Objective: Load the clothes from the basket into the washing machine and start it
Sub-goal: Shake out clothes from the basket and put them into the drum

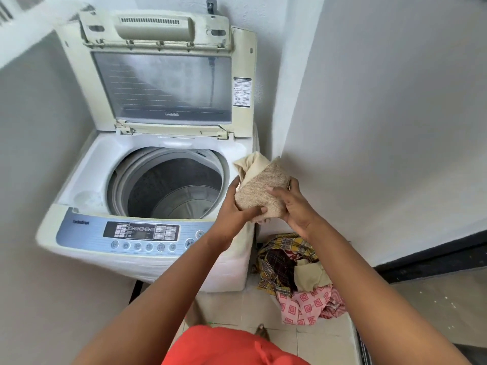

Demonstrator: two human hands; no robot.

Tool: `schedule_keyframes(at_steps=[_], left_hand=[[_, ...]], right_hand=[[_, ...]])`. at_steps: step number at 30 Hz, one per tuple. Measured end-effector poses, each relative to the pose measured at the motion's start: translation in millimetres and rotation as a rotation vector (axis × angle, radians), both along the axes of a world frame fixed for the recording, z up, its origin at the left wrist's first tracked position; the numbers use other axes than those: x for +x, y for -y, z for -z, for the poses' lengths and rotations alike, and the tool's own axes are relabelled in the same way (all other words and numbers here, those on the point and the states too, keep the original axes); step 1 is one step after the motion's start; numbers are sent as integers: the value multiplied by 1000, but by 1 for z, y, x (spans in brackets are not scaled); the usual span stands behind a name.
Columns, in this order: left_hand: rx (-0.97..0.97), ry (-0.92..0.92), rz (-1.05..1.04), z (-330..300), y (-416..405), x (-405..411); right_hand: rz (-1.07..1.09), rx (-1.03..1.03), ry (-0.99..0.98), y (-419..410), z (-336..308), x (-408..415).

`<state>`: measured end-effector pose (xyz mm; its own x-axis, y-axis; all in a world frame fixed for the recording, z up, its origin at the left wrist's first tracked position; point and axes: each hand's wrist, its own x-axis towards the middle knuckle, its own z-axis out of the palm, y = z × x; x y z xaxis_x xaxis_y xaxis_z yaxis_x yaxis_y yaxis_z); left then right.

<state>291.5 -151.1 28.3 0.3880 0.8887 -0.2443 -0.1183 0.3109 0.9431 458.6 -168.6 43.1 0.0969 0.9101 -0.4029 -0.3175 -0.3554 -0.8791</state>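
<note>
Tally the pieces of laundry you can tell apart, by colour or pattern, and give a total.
Beige cloth, held by left hand and right hand: 1
Yellow checked cloth: 1
Dark checked cloth: 1
Cream cloth: 1
Pink patterned cloth: 1
Total: 5 distinguishable; the pile may hide more.

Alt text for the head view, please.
Both hands, left hand and right hand, grip a bundled beige cloth beside the open drum of a top-load washing machine, lid raised. Patterned clothes lie heaped on the floor right of it.
</note>
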Motion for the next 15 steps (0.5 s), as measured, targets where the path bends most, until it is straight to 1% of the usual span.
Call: schedule_keyframes(at_steps=[3, 10, 13, 15], left_hand=[[-23, 0, -60, 6, -19, -30], [-94, -70, -176, 16, -74, -108], [-134, -123, -176, 24, -97, -138], [-164, -175, -135, 31, -112, -158]], right_hand=[[-37, -4, 26, -27, 1, -32], [-112, -15, 116, -88, 12, -114], [-135, -48, 190, -113, 26, -142], [-174, -105, 266, -128, 41, -157]])
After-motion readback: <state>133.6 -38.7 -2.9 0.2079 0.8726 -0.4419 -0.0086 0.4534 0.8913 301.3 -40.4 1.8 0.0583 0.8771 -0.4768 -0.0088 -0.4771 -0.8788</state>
